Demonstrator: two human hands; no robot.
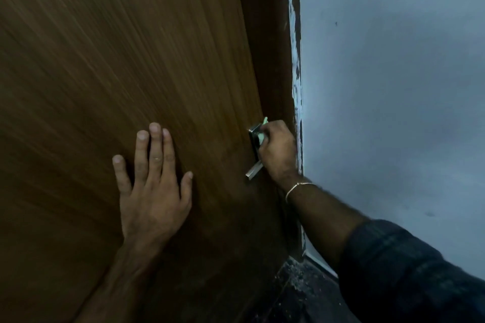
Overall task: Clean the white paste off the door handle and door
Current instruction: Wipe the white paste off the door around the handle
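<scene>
Left hand (153, 186) flat on door (105, 60), fingers straight.

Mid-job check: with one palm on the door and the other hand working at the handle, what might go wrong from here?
1. The right hand covers most of the door handle, so paste under the fingers may get missed.
2. The green cloth it holds looks small and could slip out.
3. The left hand presses flat on the door; if the door swings, the wiping may lose contact.
</scene>
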